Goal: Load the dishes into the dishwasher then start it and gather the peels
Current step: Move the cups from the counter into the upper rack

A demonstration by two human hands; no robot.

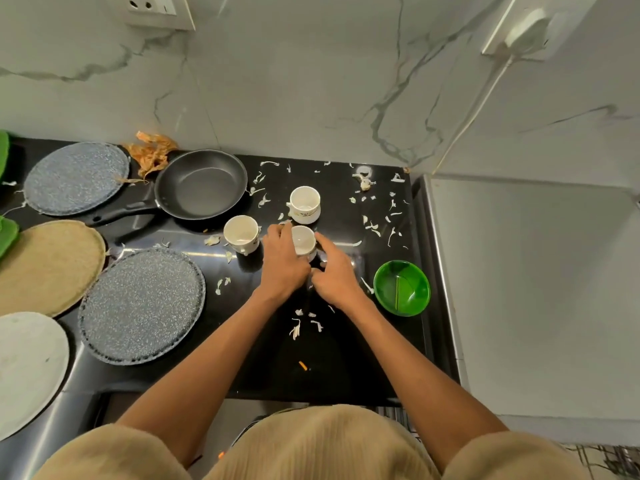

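Three white cups stand on the black counter [346, 358]: one at the back [304, 204], one to the left [241, 233] and a middle cup [304, 241]. My left hand [282, 263] wraps the middle cup's left side. Against its right side rests my right hand [334, 271], fingers spread toward the cup. Pale garlic peels [375, 228] lie scattered across the counter. Dry orange onion peels [152, 154] are piled at the back left. A black frying pan [201, 183] sits behind the left cup.
Two speckled grey plates [76, 178] [142, 304], a tan plate [48, 265] and a white plate [27, 368] lie on the left. A green bowl [401, 287] sits at the right, close to the counter's edge. A white appliance top [536, 289] adjoins.
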